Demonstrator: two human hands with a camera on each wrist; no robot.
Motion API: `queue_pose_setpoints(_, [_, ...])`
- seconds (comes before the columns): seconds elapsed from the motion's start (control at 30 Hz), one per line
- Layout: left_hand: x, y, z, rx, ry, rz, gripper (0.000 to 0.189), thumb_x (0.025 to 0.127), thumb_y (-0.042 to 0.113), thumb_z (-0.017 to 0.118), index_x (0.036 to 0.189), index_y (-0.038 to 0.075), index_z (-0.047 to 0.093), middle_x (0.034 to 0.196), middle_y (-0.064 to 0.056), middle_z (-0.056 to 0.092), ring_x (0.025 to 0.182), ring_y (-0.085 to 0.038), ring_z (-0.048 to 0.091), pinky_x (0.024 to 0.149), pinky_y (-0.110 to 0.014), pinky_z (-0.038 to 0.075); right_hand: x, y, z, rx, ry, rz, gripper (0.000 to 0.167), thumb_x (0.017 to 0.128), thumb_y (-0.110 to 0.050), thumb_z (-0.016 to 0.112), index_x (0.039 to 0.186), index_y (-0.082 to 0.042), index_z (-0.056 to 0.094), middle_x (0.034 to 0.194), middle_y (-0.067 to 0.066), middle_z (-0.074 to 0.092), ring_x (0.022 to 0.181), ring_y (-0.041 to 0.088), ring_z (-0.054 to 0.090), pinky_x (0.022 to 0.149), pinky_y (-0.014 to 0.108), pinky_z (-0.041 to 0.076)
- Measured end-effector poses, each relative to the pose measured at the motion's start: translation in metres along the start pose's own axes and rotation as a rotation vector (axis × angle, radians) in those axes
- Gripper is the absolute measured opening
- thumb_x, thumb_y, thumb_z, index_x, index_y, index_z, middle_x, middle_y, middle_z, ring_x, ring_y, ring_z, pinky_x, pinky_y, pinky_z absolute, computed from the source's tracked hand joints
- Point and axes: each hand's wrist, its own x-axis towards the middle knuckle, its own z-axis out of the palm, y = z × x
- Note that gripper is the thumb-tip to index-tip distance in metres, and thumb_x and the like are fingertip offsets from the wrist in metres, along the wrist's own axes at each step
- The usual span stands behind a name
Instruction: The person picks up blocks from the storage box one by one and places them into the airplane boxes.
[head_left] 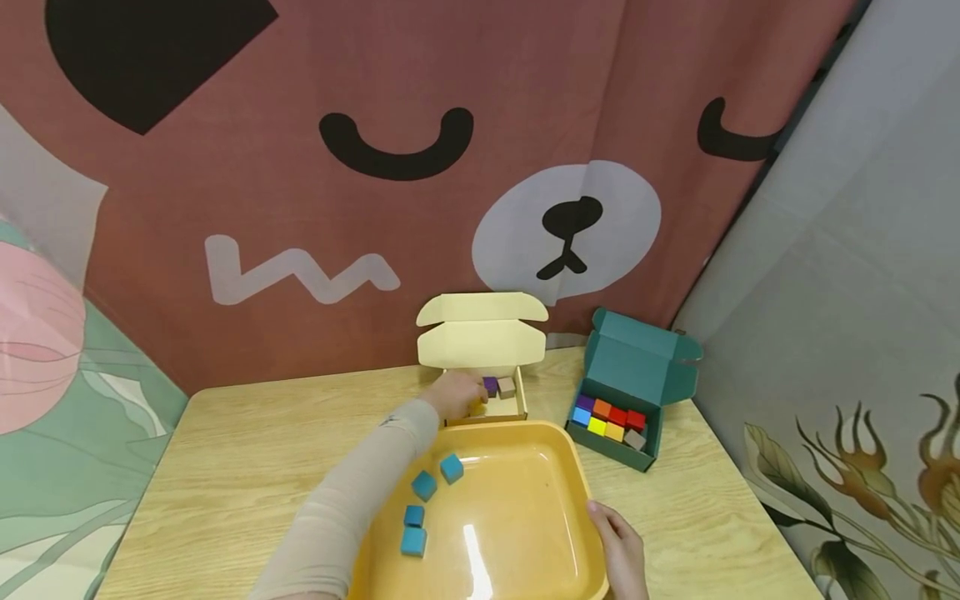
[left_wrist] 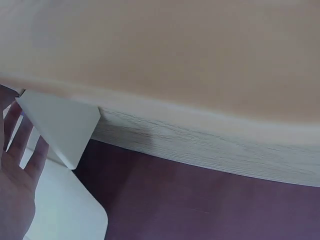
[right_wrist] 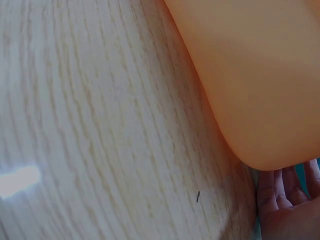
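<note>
My left hand (head_left: pixel 455 395) reaches over the tray into the open cream box (head_left: pixel 517 411), its fingertips bent down over a yellow cube (head_left: pixel 477 407) mostly hidden by the hand. Just to the right of them sit a purple cube (head_left: pixel 491 386) and a light brown cube (head_left: pixel 506 387). In the left wrist view the left hand (left_wrist: pixel 17 185) has some fingers beside a box flap. My right hand (head_left: pixel 621 550) holds the right rim of the yellow-orange tray (head_left: pixel 525 500), thumb at the edge and fingers beneath. Several blue cubes (head_left: pixel 423 486) lie along the tray's left side.
A dark green box (head_left: pixel 611 448) with its lid raised stands behind the tray on the right, holding several coloured cubes (head_left: pixel 606 417). The wooden table (head_left: pixel 247 450) meets a patterned curtain (head_left: pixel 360 217) at the back. My left forearm (head_left: pixel 345 508) crosses the tray's left edge.
</note>
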Motion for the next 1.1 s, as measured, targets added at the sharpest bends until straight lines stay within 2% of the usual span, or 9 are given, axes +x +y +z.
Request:
queue_pose_setpoints(0.13, [-0.003,-0.002,-0.001,-0.027,0.014,-0.011,0.023,0.089,0.01,0.073,0.11,0.02,0.076,0.111,0.002,0.068,0.102,-0.017,0.066,0.088,-0.03,0.054,0.001,0.0,-0.001,-0.005,0.003,-0.005,0.069,0.089,-0.053,0.069,0.128,0.002,0.061,0.1,0.005,0.071,0.085,0.02,0.069,0.074,0.035,0.059])
queue_pose_setpoints(0.3, [-0.008,-0.003,-0.002,-0.089,0.072,-0.024,0.027,0.084,0.004,0.075,0.108,0.018,0.076,0.107,0.002,0.066,0.097,-0.018,0.067,0.083,-0.032,0.056,0.001,0.001,-0.002,-0.001,-0.009,-0.01,0.068,0.09,-0.052,0.067,0.129,0.003,0.061,0.1,0.005,0.071,0.085,0.02,0.069,0.074,0.036,0.059])
queue_pose_setpoints(0.5, [-0.015,-0.003,-0.003,-0.162,0.127,-0.042,0.022,0.087,0.014,0.078,0.109,0.016,0.074,0.109,0.001,0.065,0.1,-0.018,0.066,0.081,-0.033,0.057,0.001,0.001,0.0,-0.006,-0.003,-0.008,0.07,0.089,-0.054,0.068,0.128,0.003,0.061,0.099,0.005,0.071,0.085,0.02,0.07,0.074,0.036,0.06])
queue_pose_setpoints(0.73, [-0.026,0.003,-0.01,-0.2,0.179,-0.056,0.023,0.091,0.012,0.073,0.114,0.014,0.071,0.11,-0.001,0.064,0.097,-0.019,0.065,0.075,-0.033,0.057,0.001,0.001,0.0,-0.009,0.0,-0.023,0.068,0.09,-0.052,0.068,0.128,0.004,0.061,0.1,0.005,0.071,0.085,0.019,0.069,0.073,0.034,0.059])
queue_pose_setpoints(0.9, [-0.039,0.008,-0.013,-0.249,0.199,-0.086,0.023,0.094,0.016,0.07,0.117,0.014,0.069,0.112,-0.003,0.065,0.099,-0.02,0.064,0.078,-0.035,0.056,0.0,0.0,0.0,-0.01,0.01,-0.023,0.068,0.089,-0.052,0.068,0.128,0.003,0.061,0.1,0.005,0.071,0.084,0.019,0.069,0.073,0.034,0.059])
queue_pose_setpoints(1.1, [-0.055,0.011,-0.019,-0.264,0.225,-0.102,0.024,0.093,0.016,0.071,0.117,0.014,0.069,0.114,-0.003,0.065,0.103,-0.021,0.063,0.086,-0.035,0.055,-0.001,0.0,0.001,-0.011,0.007,-0.017,0.07,0.088,-0.054,0.069,0.128,0.003,0.061,0.1,0.005,0.071,0.085,0.02,0.07,0.074,0.035,0.06])
